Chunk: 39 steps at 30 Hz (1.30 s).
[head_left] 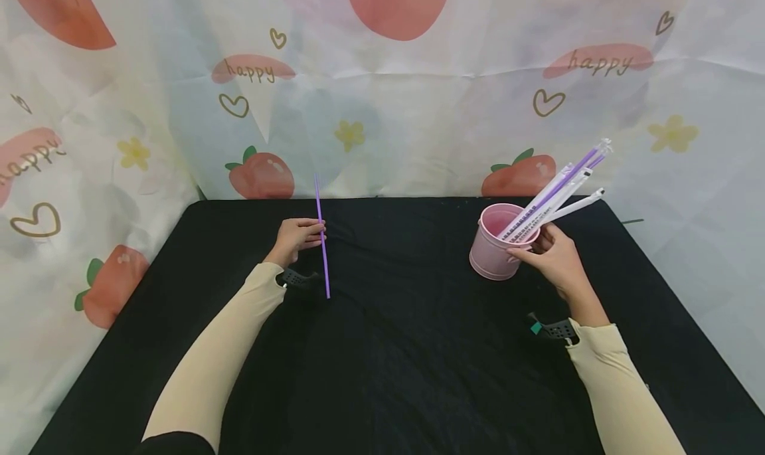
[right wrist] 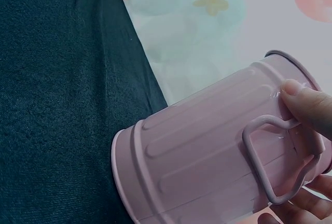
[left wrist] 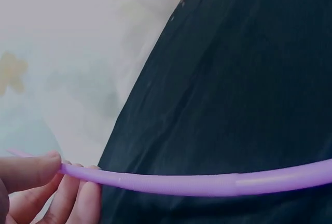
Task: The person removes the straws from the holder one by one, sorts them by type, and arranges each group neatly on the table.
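Observation:
A thin purple drinking straw [head_left: 325, 262] stands nearly upright in the head view, pinched between the thumb and fingers of my left hand [head_left: 297, 237]. Up close in the left wrist view, the bare straw [left wrist: 181, 183] runs across the frame, with the left thumb [left wrist: 33, 171] on it. On the right, my right hand [head_left: 552, 259] grips the rim and handle side of a pink metal bucket [head_left: 491, 259]. Several wrapped straws [head_left: 558, 192], some purple, lean out of the bucket to the right. The right wrist view shows the bucket's loop handle [right wrist: 251, 151] beside the right thumb [right wrist: 303, 99].
A black cloth [head_left: 406, 349] covers the table. Behind and to the left hangs a pale curtain [head_left: 418, 123] printed with fruit, hearts and flowers. Near the right table edge a small dark strip [head_left: 632, 221] shows against the curtain.

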Each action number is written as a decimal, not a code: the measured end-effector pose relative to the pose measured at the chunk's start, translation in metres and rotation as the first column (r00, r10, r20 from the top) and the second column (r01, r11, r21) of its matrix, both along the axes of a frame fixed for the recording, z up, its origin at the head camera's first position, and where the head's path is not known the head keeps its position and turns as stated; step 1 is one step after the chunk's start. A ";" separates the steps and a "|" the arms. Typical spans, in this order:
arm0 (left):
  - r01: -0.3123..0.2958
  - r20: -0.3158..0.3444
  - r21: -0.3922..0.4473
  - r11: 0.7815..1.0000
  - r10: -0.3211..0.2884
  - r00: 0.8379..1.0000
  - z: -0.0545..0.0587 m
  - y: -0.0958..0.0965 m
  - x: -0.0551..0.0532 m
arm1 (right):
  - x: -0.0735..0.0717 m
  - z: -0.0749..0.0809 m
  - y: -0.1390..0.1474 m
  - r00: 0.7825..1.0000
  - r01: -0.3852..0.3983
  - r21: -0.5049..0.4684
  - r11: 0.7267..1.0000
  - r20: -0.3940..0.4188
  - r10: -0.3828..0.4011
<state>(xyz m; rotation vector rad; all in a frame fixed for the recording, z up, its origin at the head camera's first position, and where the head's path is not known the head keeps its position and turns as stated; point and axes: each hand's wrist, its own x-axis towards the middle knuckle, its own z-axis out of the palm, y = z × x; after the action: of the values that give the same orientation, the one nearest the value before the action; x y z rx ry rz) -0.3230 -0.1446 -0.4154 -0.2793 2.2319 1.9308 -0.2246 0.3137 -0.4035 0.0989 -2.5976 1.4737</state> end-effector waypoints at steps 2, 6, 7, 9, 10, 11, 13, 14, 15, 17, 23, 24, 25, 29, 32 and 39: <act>-0.005 0.004 -0.018 1.000 0.005 1.000 -0.002 -0.009 0.000 | 0.000 0.000 0.000 1.000 0.000 -0.006 1.000 0.002 0.000; -0.015 0.012 -0.020 1.000 0.016 1.000 -0.004 -0.025 0.000 | 0.001 0.000 0.001 1.000 0.001 -0.012 1.000 0.004 -0.001; -0.016 0.018 -0.029 0.999 0.016 1.000 -0.004 -0.028 0.000 | 0.001 0.000 0.001 1.000 0.002 -0.011 1.000 0.005 -0.002; -0.018 0.035 -0.055 0.998 0.020 0.999 -0.004 -0.032 -0.001 | 0.001 0.001 0.001 1.000 0.001 -0.009 1.000 0.008 -0.001; -0.019 0.049 -0.093 0.996 0.023 0.999 -0.003 -0.034 -0.001 | 0.001 0.001 0.002 1.000 0.002 -0.009 1.000 0.010 -0.001; -0.018 0.057 -0.109 0.994 0.024 0.998 -0.003 -0.036 -0.001 | 0.001 0.001 0.002 1.000 0.002 -0.006 1.000 0.011 -0.002; -0.011 0.072 -0.138 0.990 0.021 0.997 -0.003 -0.040 -0.002 | 0.001 0.001 0.001 1.000 0.003 -0.004 1.000 0.012 -0.003; -0.005 0.080 -0.149 0.989 0.017 0.997 -0.003 -0.042 -0.002 | 0.001 0.001 0.001 1.000 0.003 -0.004 1.000 0.012 -0.003; -0.004 0.086 -0.157 0.988 0.018 0.996 -0.003 -0.044 -0.003 | 0.001 0.000 0.001 1.000 0.002 -0.005 1.000 0.011 -0.002; 0.000 0.090 -0.166 0.986 0.015 0.996 -0.003 -0.047 -0.004 | 0.000 0.000 0.001 1.000 0.001 -0.013 1.000 0.008 0.000; -0.009 0.068 -0.206 0.978 0.023 0.997 -0.008 -0.054 -0.007 | 0.001 0.000 0.000 1.000 -0.014 -0.046 0.999 -0.013 0.013; -0.011 0.060 -0.214 0.977 0.025 0.998 -0.009 -0.054 -0.007 | 0.001 0.000 0.000 1.000 -0.015 -0.049 0.999 -0.015 0.014; -0.007 0.049 -0.220 0.975 0.019 0.999 -0.011 -0.054 -0.007 | 0.001 0.000 0.000 1.000 -0.015 -0.049 0.999 -0.015 0.014; -0.008 0.020 -0.221 0.975 0.013 1.000 -0.015 -0.055 -0.006 | 0.000 0.000 -0.001 1.000 -0.011 -0.045 0.999 -0.013 0.010; -0.013 0.012 -0.219 0.976 0.016 1.000 -0.017 -0.054 -0.004 | -0.001 -0.001 0.000 1.000 -0.011 -0.042 0.999 -0.012 0.011; -0.021 -0.008 -0.238 0.971 0.019 1.000 -0.019 -0.054 -0.004 | -0.001 -0.002 -0.001 1.000 0.003 -0.064 0.998 0.002 -0.003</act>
<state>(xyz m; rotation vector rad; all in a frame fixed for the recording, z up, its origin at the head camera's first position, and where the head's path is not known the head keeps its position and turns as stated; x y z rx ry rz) -0.3269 -0.1986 -0.4344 -0.3301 2.4752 1.6725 -0.2258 0.3123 -0.4054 0.0860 -2.5473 1.5551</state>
